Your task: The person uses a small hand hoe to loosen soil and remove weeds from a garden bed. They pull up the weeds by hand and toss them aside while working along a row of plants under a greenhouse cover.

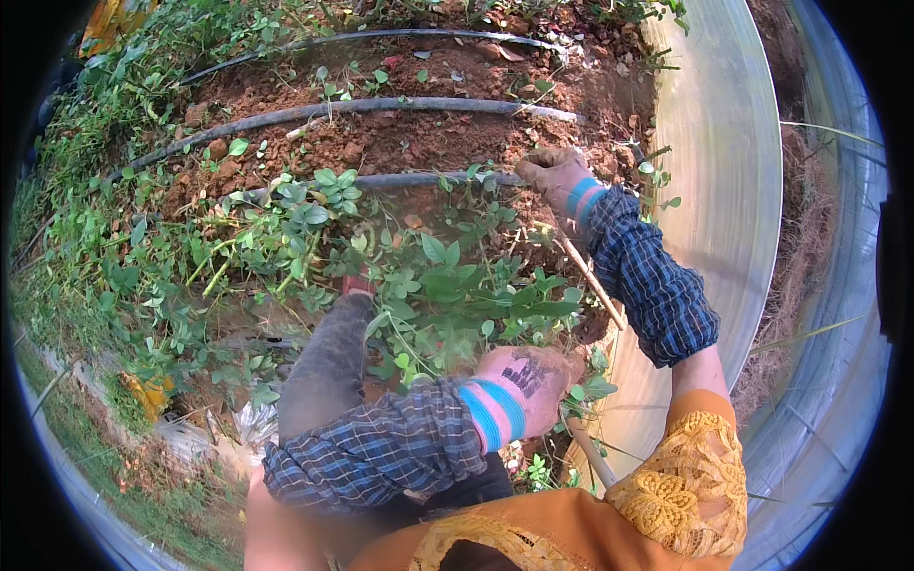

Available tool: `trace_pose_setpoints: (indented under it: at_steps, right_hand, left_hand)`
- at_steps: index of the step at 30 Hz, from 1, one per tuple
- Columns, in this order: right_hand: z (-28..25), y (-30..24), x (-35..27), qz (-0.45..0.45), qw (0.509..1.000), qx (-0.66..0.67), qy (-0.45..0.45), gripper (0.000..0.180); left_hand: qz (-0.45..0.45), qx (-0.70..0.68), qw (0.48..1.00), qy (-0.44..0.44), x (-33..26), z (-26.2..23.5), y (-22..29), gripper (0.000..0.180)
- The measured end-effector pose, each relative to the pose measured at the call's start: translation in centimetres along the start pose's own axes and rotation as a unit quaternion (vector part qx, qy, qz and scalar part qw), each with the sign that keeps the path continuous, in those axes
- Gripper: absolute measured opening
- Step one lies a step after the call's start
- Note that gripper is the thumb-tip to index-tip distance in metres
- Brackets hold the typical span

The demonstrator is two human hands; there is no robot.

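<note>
My left hand, in a pink glove with blue cuff stripes, is closed on a bunch of green leafy plants held over my knee. My right hand, in a dirty glove, is a fist pressed to the red soil beside a black drip hose. A thin wooden stick runs back from under that wrist, and the fist seems to grip its far end. Both forearms wear blue checked sleeves.
Two more black hoses cross the soil bed farther out. Low green weeds cover the left side. A curved clear plastic sheet rises on the right, with dry straw beyond it. My grey trouser leg is bent below the plants.
</note>
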State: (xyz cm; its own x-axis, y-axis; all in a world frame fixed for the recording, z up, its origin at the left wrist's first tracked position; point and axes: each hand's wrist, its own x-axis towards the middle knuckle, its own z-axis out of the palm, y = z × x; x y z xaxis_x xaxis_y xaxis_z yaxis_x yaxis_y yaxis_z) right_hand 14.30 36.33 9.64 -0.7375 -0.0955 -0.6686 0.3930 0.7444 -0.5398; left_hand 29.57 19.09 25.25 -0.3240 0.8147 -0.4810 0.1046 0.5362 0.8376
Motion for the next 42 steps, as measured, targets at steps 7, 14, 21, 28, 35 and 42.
trace_pose_setpoints:
  at_steps: [7, 14, 21, 28, 35, 42]
  right_hand:
    - [2.8, -0.3, 5.7, -0.085, 0.903, -0.405, -0.115, 0.033]
    - [2.2, -2.0, 2.3, -0.177, 0.981, -0.078, 0.011, 0.035]
    - [-1.7, -2.2, -11.3, -0.331, 0.937, 0.024, -0.111, 0.042]
    - [-9.1, 12.4, -11.2, -0.011, 0.969, 0.104, 0.226, 0.043]
    - [-14.0, 26.4, -1.4, 0.188, 0.920, -0.246, 0.242, 0.066]
    - [-14.3, 26.6, -0.9, 0.263, 0.947, 0.019, 0.184, 0.037]
  left_hand:
    - [-0.065, -0.027, 0.994, 0.087, 0.2, -1.2, -1.7, 0.039]
    - [-0.019, -0.152, 0.875, 0.460, 0.9, -2.5, -4.3, 0.061]
    - [0.016, -0.164, 0.904, 0.396, 2.5, -3.5, -6.4, 0.050]
    - [-0.026, -0.111, 0.933, 0.342, 3.7, -0.6, -3.6, 0.032]
    - [-0.067, -0.153, 0.957, 0.237, 4.1, 1.5, -1.8, 0.041]
    - [-0.104, -0.197, 0.949, 0.222, 4.0, 1.6, -1.8, 0.039]
